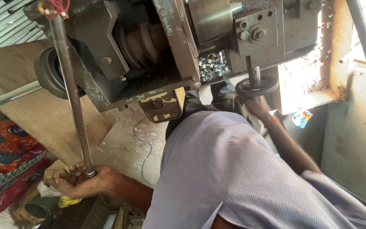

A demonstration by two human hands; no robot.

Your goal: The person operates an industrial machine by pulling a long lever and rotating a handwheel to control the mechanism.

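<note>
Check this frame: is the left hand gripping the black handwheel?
No, the left hand grips the long metal rod; the right hand is at the handwheel.

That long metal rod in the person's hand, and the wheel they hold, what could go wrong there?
The left hand grips the rod at its very end, so it might slip off. The right hand sits at the black handwheel, where fingers could get pinched. Loose metal rings piled on the machine may spill.

The machine body (149, 55) crowds above; bare floor (123, 148) lies open beneath it.
</note>
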